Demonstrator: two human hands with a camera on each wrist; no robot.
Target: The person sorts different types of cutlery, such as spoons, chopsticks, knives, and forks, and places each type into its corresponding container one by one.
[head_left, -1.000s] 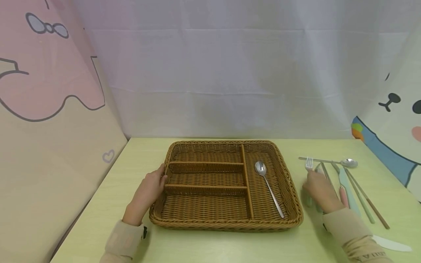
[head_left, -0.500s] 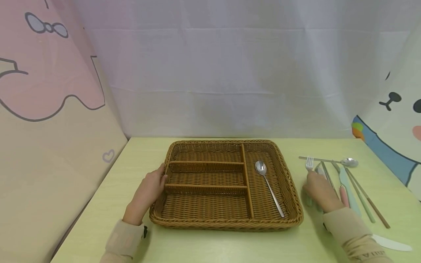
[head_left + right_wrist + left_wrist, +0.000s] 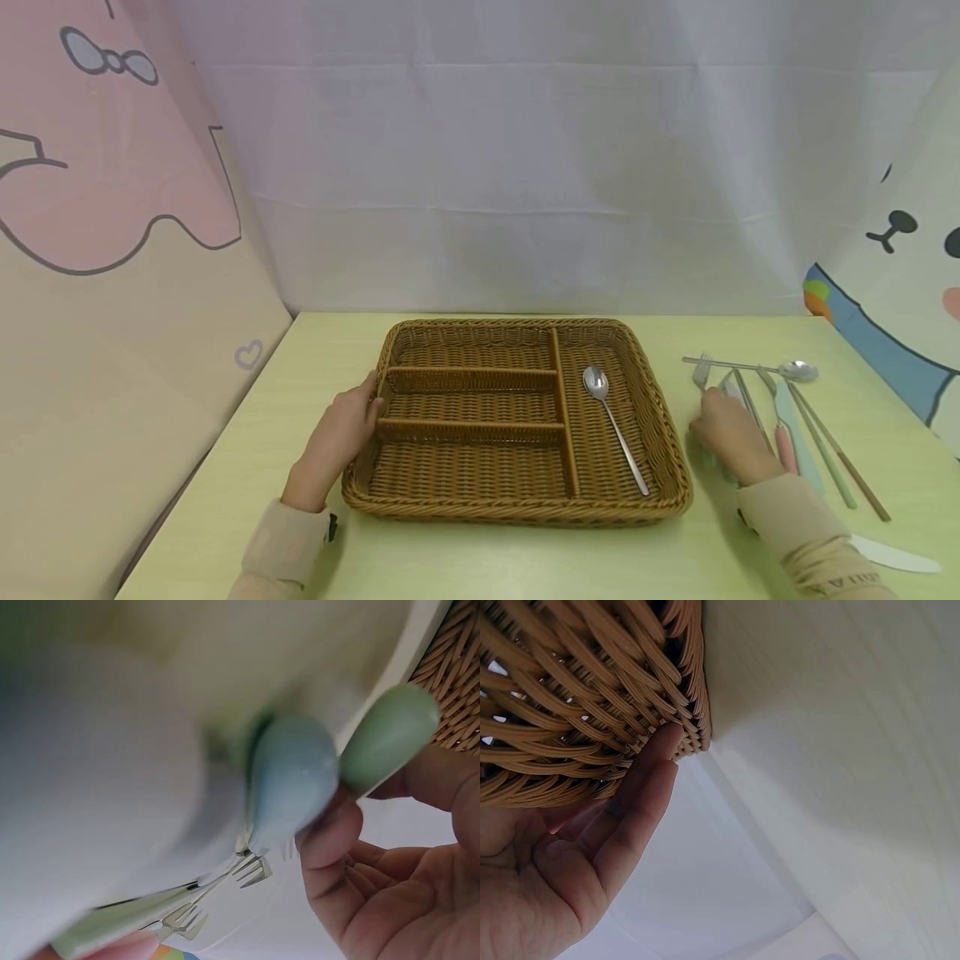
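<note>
A brown wicker basket (image 3: pixel 517 510) with dividers sits mid-table. My left hand (image 3: pixel 341 429) grips its left side, thumb at the rim; in the left wrist view the fingers (image 3: pixel 641 810) lie along the outer wall. To the right of the basket, my right hand (image 3: pixel 731 433) pinches a fork (image 3: pixel 702 372) whose tines point away from me. The right wrist view shows its green handle (image 3: pixel 394 735) between thumb and fingers. A pale blue handle (image 3: pixel 292 776) is just beside them. One silver spoon (image 3: pixel 617 442) lies in the basket's long right compartment.
Right of my right hand lie a spoon (image 3: pixel 797 371), a pale green knife (image 3: pixel 798 442), a pink handle (image 3: pixel 785 450) and chopsticks (image 3: pixel 840 454). A white knife blade (image 3: pixel 900 557) shows near the right sleeve. A white cloth (image 3: pixel 480 183) hangs behind the table.
The fork in my right hand has tilted, and its tines look darker and slightly lower. My left hand, the basket and the spoon inside have stayed in place.
</note>
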